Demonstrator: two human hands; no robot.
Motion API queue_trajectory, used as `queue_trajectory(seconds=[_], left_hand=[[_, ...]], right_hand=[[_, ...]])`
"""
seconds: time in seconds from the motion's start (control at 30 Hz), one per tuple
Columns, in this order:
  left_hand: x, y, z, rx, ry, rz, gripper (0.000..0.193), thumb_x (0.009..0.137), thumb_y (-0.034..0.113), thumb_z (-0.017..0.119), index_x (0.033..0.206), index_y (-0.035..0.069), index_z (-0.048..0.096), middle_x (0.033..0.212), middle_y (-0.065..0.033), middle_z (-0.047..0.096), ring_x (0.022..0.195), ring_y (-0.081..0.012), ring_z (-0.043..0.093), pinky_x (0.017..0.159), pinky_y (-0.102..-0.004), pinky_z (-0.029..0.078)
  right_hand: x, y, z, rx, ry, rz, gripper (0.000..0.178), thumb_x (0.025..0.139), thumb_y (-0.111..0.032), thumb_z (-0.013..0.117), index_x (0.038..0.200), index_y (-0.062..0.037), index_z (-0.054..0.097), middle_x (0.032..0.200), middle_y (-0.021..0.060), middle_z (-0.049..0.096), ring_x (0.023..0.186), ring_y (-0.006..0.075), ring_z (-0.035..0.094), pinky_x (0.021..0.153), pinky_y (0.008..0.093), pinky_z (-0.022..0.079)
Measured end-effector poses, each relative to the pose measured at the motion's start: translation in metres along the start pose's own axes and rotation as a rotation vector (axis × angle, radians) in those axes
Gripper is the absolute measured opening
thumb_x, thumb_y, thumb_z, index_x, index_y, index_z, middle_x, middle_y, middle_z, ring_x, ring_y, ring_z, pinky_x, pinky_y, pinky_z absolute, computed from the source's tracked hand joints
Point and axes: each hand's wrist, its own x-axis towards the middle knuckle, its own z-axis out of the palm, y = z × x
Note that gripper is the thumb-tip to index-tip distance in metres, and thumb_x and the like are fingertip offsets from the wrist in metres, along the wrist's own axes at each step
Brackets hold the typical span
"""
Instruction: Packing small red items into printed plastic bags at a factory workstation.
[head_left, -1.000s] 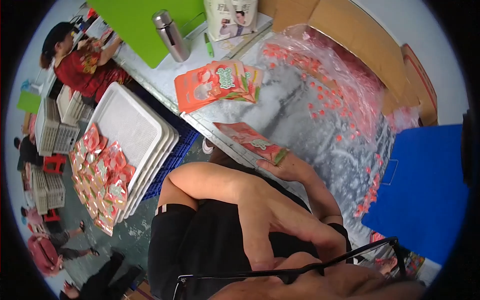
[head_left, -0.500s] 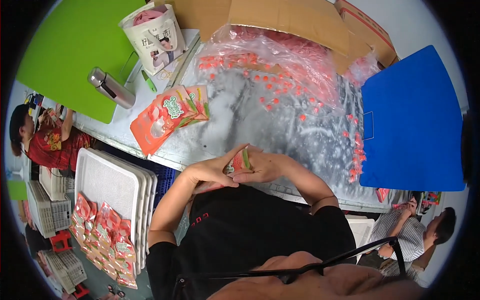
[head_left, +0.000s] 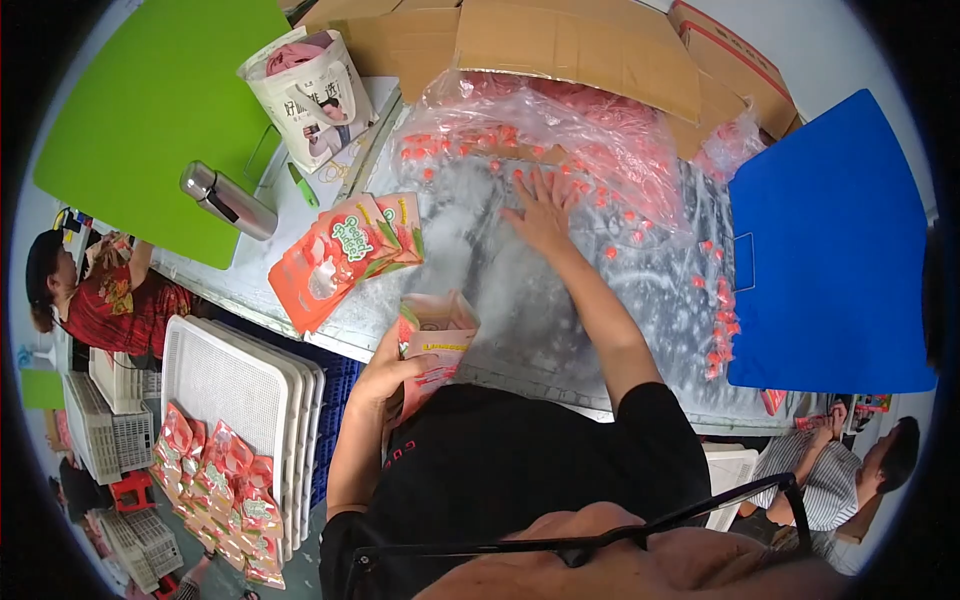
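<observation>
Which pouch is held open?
The pouch in the left hand: its mouth gapes, while table pouches lie flat and tray pouches lie unheld.

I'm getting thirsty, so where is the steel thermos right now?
In the head view, the steel thermos stands on the table at left, in front of the green board, just up and left of the fanned pouches.

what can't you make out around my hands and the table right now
All in the head view:
Bottom inside the held pouch: its front wall hides it.
Some fingers of the left hand: behind that pouch.
Whether any red pieces lie under the right hand: the hand covers that spot.
Number of pouches in the stack: they overlap.
What the co-worker at far left handles: too small.
</observation>
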Motion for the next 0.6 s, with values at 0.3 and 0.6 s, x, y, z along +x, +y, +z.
queue_trajectory(seconds=[0.3, 0.6], left_hand=[[-0.013, -0.008, -0.016, -0.035, 0.129, 0.000, 0.079, 0.067, 0.009, 0.070, 0.139, -0.002, 0.038, 0.128, -0.0118, 0.055, 0.120, -0.0220, 0.052, 0.104, -0.0361, 0.038], [-0.013, -0.010, -0.027, 0.061, 0.136, 0.013, 0.082, 0.067, 0.011, 0.070, 0.141, -0.002, 0.038, 0.132, -0.0094, 0.052, 0.124, -0.0201, 0.047, 0.107, -0.0354, 0.034]], right_hand=[[-0.031, -0.003, 0.001, 0.145, -0.214, -0.153, 0.063, 0.092, -0.056, 0.048, 0.145, -0.0219, 0.043, 0.156, 0.0055, 0.029, 0.144, 0.0401, 0.017, 0.114, 0.0603, 0.011], [-0.098, 0.033, -0.022, 1.288, -0.142, 0.271, 0.060, 0.103, -0.046, 0.024, 0.153, -0.0129, 0.024, 0.153, 0.0081, 0.037, 0.144, 0.0268, 0.026, 0.118, 0.0423, 0.011]])
